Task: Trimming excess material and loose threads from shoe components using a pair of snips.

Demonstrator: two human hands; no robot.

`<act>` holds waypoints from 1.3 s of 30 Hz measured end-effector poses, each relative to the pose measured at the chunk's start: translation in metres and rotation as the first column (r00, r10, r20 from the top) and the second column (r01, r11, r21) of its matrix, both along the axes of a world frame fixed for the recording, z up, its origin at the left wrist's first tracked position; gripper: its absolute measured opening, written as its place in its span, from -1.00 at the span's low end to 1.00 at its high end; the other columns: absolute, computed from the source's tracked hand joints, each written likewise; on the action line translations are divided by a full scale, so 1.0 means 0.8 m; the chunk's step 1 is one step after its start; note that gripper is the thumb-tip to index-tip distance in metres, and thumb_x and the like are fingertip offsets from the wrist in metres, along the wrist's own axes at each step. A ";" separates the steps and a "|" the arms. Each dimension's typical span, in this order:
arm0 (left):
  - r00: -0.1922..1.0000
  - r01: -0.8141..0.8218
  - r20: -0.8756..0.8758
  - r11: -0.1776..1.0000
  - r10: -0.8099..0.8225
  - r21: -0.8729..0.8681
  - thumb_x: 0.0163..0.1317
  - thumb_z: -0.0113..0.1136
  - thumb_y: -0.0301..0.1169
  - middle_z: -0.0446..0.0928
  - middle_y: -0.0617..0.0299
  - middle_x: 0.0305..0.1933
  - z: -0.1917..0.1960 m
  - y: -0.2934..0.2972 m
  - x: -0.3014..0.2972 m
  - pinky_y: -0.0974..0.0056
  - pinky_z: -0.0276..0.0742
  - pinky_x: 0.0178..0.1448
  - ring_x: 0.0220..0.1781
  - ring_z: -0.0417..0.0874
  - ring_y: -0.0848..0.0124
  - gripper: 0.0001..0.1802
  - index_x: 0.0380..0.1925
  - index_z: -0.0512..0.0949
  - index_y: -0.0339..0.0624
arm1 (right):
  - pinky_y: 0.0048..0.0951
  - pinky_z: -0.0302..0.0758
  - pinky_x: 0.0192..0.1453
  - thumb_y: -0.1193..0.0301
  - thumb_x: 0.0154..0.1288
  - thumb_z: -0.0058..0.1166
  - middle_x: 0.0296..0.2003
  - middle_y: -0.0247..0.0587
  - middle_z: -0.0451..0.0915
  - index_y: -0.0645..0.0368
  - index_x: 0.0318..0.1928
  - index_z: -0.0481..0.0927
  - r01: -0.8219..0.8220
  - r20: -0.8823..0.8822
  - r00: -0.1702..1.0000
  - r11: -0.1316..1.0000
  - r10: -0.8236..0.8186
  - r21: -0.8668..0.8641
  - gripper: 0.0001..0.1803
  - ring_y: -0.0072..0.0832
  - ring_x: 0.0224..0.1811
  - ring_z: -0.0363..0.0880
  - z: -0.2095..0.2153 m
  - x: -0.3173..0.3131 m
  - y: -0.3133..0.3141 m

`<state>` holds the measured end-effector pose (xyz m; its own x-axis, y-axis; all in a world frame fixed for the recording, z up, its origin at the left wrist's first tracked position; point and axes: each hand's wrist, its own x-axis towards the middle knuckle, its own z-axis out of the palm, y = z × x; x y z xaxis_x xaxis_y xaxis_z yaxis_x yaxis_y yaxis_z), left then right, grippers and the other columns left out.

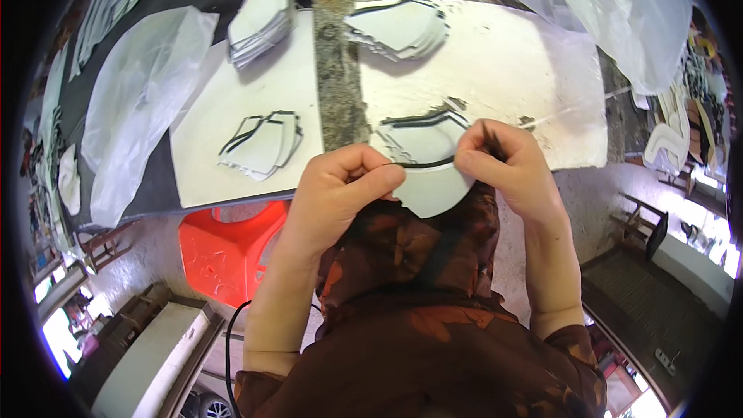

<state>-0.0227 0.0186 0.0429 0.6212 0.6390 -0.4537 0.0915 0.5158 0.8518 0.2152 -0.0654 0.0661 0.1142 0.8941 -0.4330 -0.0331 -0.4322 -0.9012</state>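
Observation:
Between my hands, just over the table's front edge, is a flat white cut piece [433,192] with a curved lower side. A thin black strip [428,165] runs along its upper edge. My left hand [340,186] pinches the left end of that edge between thumb and fingers. On the right end, my right hand [515,161] pinches it the same way. A dark thin pointed thing [493,143] sticks up among the right fingers; its kind I cannot make out. Right behind lies a small pile of similar white pieces with black edges [422,133], partly hidden by the held piece.
More black-edged white pieces lie at left [267,143] and at the back [402,27]. A taller stack of white pieces [263,19] stands at the back left. Clear plastic sheets [147,101] cover both sides. A red plastic stool [224,255] stands below the table, left.

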 end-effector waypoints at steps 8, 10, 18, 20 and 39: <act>0.999 -0.042 -0.011 0.998 0.041 -0.052 0.41 0.39 -0.41 0.65 0.37 -0.28 0.006 0.011 -0.042 0.50 0.54 -0.10 -0.26 0.62 0.65 -0.83 -0.18 0.66 -0.30 | -0.64 0.30 -0.26 0.46 0.41 0.26 -0.41 -0.58 0.51 0.21 -0.28 0.64 0.038 -0.033 0.999 0.998 -0.037 0.044 -0.89 -0.79 -0.35 0.34 -0.014 -0.046 0.003; 0.994 -0.071 0.082 0.996 0.075 -0.053 0.41 0.37 -0.43 0.65 0.37 -0.24 -0.003 0.010 -0.061 0.50 0.54 -0.05 -0.21 0.61 0.65 -0.82 -0.11 0.63 -0.30 | -0.65 0.33 -0.23 0.44 0.45 0.27 -0.39 -0.58 0.53 0.22 -0.25 0.64 0.033 -0.065 0.997 0.999 -0.030 0.043 -0.87 -0.79 -0.34 0.36 -0.020 -0.053 0.006; 0.935 -0.292 0.160 0.943 0.316 -0.158 0.40 0.31 -0.54 0.64 0.29 -0.15 -0.020 -0.013 -0.055 0.36 0.56 0.05 -0.14 0.63 0.51 -0.82 -0.04 0.58 -0.23 | -0.65 0.39 -0.15 0.44 0.50 0.24 -0.33 -0.55 0.55 0.25 -0.17 0.64 0.089 -0.139 0.987 0.994 -0.080 0.063 -0.88 -0.78 -0.29 0.40 -0.019 -0.072 0.014; 0.917 -0.333 0.185 0.934 0.353 -0.133 0.41 0.35 -0.53 0.63 0.37 -0.21 -0.017 -0.011 -0.053 0.47 0.52 -0.04 -0.20 0.60 0.63 -0.87 -0.14 0.57 -0.18 | -0.65 0.39 -0.15 0.43 0.50 0.24 -0.32 -0.55 0.55 0.25 -0.14 0.66 0.088 -0.130 0.988 0.994 -0.079 0.063 -0.87 -0.79 -0.27 0.40 -0.018 -0.073 0.014; 0.603 0.510 -0.623 0.361 0.498 0.781 0.01 0.57 -0.21 0.37 -0.01 0.47 -0.033 0.053 -0.087 -0.06 0.18 0.58 0.49 0.35 0.00 -0.08 0.45 0.46 -0.03 | -0.65 0.35 -0.09 0.43 0.55 0.10 -0.27 -0.54 0.50 0.24 0.08 0.66 0.051 -0.041 0.998 0.999 -0.051 0.000 -0.78 -0.74 -0.23 0.37 0.006 -0.028 -0.011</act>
<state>-0.0920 0.0610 0.0168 0.4214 0.8978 0.1284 0.8411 -0.4398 0.3148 0.1932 -0.0743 0.0711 0.1417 0.8880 -0.4375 -0.0923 -0.4282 -0.8989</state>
